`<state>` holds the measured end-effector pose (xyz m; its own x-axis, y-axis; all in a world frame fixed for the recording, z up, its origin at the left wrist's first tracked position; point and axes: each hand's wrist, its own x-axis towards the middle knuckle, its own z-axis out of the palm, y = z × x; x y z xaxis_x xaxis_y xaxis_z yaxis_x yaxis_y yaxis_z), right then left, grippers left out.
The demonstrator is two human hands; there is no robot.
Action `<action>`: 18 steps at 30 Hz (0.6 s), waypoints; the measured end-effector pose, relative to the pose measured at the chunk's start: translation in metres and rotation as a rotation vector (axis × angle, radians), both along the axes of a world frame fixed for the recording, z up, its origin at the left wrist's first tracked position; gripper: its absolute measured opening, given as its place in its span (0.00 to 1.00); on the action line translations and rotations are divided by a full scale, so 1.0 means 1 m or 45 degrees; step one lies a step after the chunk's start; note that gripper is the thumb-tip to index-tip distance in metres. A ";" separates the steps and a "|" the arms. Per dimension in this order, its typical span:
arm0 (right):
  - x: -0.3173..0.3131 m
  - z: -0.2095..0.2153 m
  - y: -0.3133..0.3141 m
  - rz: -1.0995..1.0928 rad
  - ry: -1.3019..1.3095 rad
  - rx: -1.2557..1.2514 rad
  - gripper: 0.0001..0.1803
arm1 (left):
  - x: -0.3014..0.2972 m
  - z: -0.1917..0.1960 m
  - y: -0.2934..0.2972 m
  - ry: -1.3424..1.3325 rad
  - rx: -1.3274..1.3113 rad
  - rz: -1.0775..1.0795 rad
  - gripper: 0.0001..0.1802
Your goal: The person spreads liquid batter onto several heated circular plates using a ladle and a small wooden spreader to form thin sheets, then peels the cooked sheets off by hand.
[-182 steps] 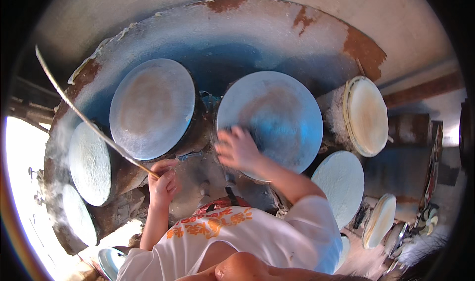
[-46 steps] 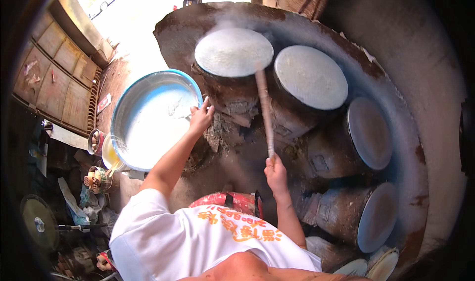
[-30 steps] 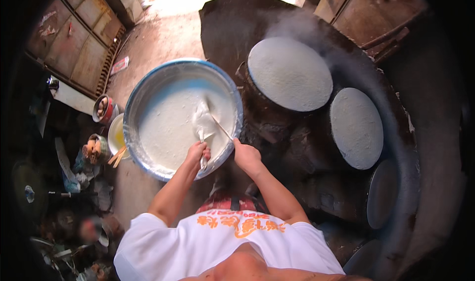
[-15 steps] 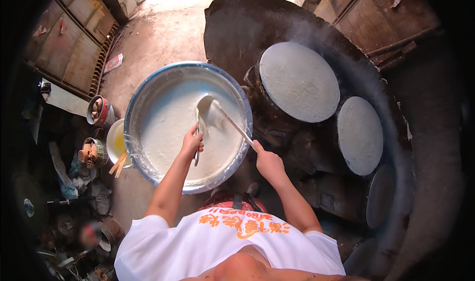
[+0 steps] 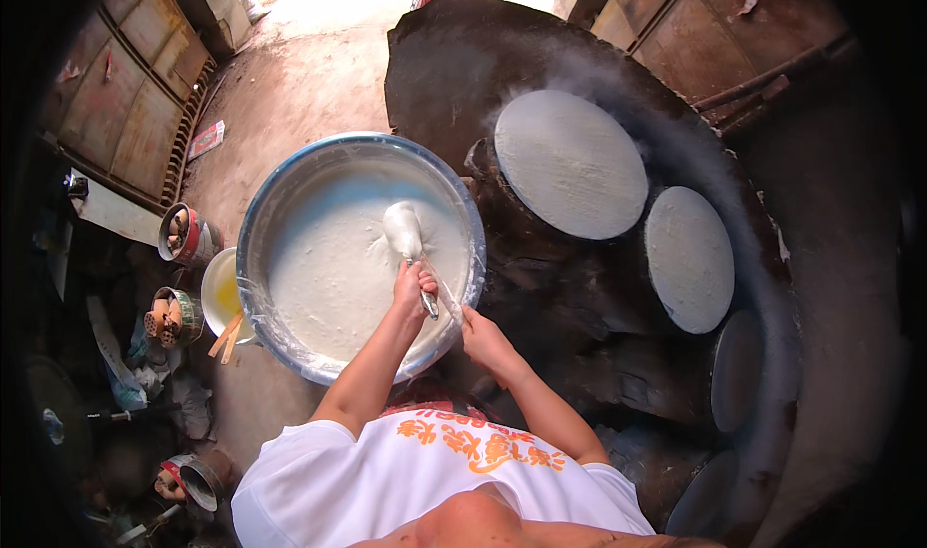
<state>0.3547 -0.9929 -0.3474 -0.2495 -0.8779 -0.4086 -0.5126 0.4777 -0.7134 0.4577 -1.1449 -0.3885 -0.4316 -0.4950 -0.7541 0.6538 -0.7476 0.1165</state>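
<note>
Dusty floor (image 5: 261, 152); left fingers (image 5: 426, 283) clasp a metal ladle (image 5: 403, 227), right fingers (image 5: 470, 322) a slim stick (image 5: 445, 291).

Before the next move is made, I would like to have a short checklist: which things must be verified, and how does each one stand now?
1. Left hand closed around the ladle: ok.
2. Right hand holding the stick: ok.
3. Ladle's bowl inside the rim of the blue basin: ok.
4. White liquid present in the basin: ok; its depth, cannot tell.
5. Air clear around the larger round white surface: not ok, steam hangs at its far side.
</note>
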 end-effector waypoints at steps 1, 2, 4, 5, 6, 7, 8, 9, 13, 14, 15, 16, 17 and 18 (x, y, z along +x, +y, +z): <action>0.000 0.012 0.009 -0.050 -0.096 0.004 0.21 | -0.003 0.013 0.010 0.076 0.031 0.069 0.11; 0.004 0.048 0.011 -0.217 -0.508 0.179 0.21 | 0.004 0.020 0.016 0.253 0.048 0.114 0.06; 0.003 0.088 0.025 -0.408 -1.094 0.341 0.24 | 0.012 0.062 0.027 0.535 0.110 0.138 0.04; 0.003 0.098 0.034 -0.401 -1.095 0.311 0.24 | 0.018 0.089 0.031 0.802 0.184 0.168 0.03; 0.004 0.106 0.044 -0.391 -1.266 0.229 0.23 | 0.030 0.115 0.038 0.863 0.110 0.073 0.10; -0.004 0.120 0.044 -0.345 -1.401 0.123 0.23 | 0.032 0.145 0.039 0.960 0.002 -0.018 0.20; -0.006 0.131 0.048 -0.344 -1.613 0.082 0.23 | 0.026 0.179 0.038 0.997 -0.156 -0.040 0.20; -0.006 0.149 0.046 -0.326 -1.643 0.060 0.23 | 0.035 0.203 0.046 0.961 -0.273 -0.056 0.21; -0.010 0.229 0.037 -0.144 -1.882 -0.327 0.22 | 0.048 0.307 0.031 0.950 -0.871 -0.284 0.21; -0.015 0.249 0.031 -0.020 -1.878 -0.441 0.22 | 0.048 0.331 0.022 0.967 -0.996 -0.328 0.21; -0.017 0.269 0.026 0.027 -1.790 -0.548 0.22 | 0.046 0.357 0.018 1.031 -1.039 -0.333 0.21; -0.016 0.284 0.023 0.045 -1.796 -0.611 0.22 | 0.046 0.378 0.017 1.073 -1.085 -0.332 0.21; -0.019 0.297 0.013 0.095 -1.787 -0.694 0.22 | 0.044 0.402 0.011 1.126 -1.165 -0.334 0.22; -0.018 0.301 0.007 0.096 -1.784 -0.731 0.23 | 0.047 0.413 0.009 1.254 -1.118 -0.370 0.22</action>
